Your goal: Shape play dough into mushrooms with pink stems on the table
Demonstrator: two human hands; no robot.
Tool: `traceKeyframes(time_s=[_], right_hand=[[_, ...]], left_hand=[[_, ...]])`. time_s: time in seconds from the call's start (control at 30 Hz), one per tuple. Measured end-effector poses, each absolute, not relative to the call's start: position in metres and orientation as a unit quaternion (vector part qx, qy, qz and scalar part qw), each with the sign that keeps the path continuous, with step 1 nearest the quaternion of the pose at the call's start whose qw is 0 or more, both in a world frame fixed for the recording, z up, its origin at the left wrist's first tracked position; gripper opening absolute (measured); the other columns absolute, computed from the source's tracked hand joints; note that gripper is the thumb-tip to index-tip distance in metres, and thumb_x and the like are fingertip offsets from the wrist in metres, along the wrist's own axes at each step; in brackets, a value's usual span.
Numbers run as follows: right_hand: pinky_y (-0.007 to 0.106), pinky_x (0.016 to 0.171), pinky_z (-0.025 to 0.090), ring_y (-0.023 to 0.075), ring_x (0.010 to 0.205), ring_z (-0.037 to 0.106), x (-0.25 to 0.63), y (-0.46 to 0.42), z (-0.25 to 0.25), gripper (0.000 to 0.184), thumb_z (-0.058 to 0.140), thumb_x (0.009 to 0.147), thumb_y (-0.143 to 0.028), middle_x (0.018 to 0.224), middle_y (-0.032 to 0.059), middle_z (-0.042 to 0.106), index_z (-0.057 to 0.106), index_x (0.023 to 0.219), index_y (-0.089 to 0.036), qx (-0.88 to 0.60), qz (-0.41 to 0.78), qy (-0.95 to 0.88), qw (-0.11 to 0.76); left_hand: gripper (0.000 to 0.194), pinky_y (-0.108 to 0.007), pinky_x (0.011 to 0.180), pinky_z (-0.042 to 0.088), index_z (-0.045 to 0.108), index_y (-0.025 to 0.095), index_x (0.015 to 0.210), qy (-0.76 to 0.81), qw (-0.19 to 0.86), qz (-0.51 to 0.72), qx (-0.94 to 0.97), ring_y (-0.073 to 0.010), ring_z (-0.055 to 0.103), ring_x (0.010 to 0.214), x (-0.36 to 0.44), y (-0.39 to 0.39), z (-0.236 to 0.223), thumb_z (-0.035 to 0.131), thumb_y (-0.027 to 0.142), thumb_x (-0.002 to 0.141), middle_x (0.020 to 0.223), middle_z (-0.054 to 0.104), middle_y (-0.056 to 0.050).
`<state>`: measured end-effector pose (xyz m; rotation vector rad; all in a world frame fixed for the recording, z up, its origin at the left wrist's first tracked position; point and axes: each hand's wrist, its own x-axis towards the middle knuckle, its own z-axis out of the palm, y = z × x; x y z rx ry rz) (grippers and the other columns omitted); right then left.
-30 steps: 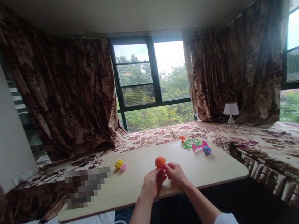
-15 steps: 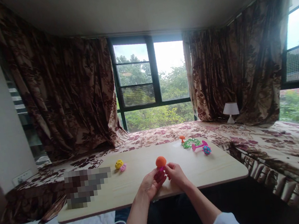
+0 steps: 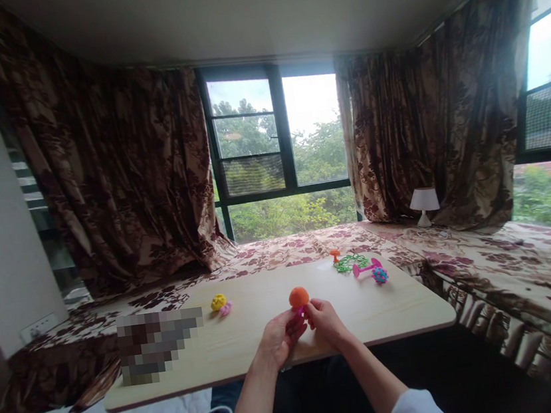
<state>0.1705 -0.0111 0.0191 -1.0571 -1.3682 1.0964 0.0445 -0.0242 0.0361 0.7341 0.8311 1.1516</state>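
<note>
Over the near half of a pale table [image 3: 379,314], the right hand [image 3: 326,321] pinches a pink stem [image 3: 300,310] under an orange ball [image 3: 298,296], seemingly already joined; the left hand [image 3: 279,339] curls beside, its grip unclear; the stem's base is hidden; pixelation [image 3: 159,345] masks something leftward; farther off, yellow toy [image 3: 217,301] and green chain [image 3: 349,264] lie unattached.

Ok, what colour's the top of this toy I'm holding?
The top is orange, clearest in the head view.

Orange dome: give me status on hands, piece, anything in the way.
Left hand and right hand at pink part, grip partly hidden. Orange dome on top. Yellow toy, blue ball lie apart from hands.
</note>
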Motion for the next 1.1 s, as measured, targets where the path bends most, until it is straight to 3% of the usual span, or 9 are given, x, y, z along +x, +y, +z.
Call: traceKeyframes(time_s=[0.37,0.8,1.1], right_hand=[[0.024,0.055,0.049,0.0095,0.062,0.057,0.1699,-0.0056,0.0157,0.021,0.049,0.089,-0.030,0.082,0.0011,0.060,0.057,0.094,-0.012,-0.440,0.462,-0.570,0.518],[0.029,0.062,0.051,0.0123,0.071,0.059,0.1695,-0.0065,0.0155,0.023,0.049,0.089,-0.031,0.089,0.0033,0.060,0.056,0.099,-0.012,-0.447,0.465,-0.574,0.505],[0.026,0.059,0.050,0.0108,0.067,0.059,0.1688,-0.0076,0.0160,0.022,0.049,0.089,-0.031,0.085,0.0022,0.060,0.056,0.097,-0.012,-0.450,0.449,-0.581,0.508]], left_hand=[[0.025,-0.034,0.070,0.051,0.054,0.015,0.106,0.360,0.728,0.491,0.315,-0.0155,0.059,0.083,0.0389,-0.0241,0.0366,0.051,0.028,0.084,0.103,0.058,-0.006],[0.026,-0.035,0.072,0.050,0.053,0.016,0.107,0.373,0.715,0.522,0.279,-0.0162,0.058,0.086,0.0419,-0.0212,0.0367,0.050,0.029,0.085,0.107,0.057,-0.007],[0.024,-0.033,0.069,0.051,0.054,0.016,0.105,0.383,0.710,0.529,0.264,-0.0147,0.058,0.082,0.0429,-0.0196,0.0364,0.050,0.029,0.085,0.103,0.058,-0.006]])
